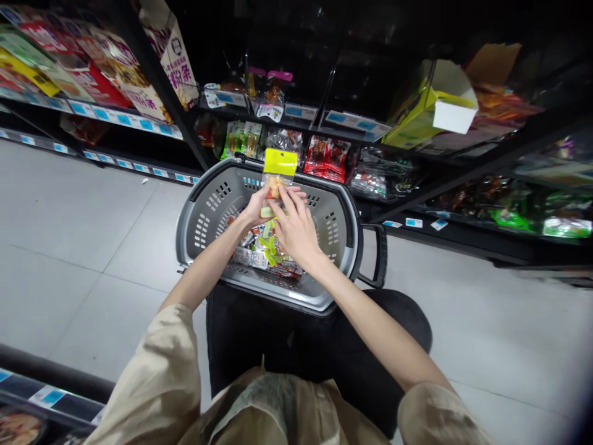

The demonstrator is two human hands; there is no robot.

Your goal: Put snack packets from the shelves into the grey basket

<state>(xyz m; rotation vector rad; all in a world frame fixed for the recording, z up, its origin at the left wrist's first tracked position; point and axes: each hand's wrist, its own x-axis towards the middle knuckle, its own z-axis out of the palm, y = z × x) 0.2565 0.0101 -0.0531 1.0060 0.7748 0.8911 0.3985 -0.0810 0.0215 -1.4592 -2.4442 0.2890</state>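
Over the basket, a snack packet with a yellow top and a clear window showing light brown food is held upright. My left hand grips its left side, with fingers reaching behind it. Fingers of my right hand press on the packet's front and right side, covering part of it. Below both hands stands a grey shopping basket with slotted walls. Several small wrapped snacks lie inside it, some with bright green-yellow wrappers; my hands and forearms hide part of the pile.
Ahead are dark shelves with red snack packs, green packs and an opened yellow-green carton. Larger bags fill the left shelf. The basket's black handle sticks out right, above my knee. Another shelf edge is lower left.
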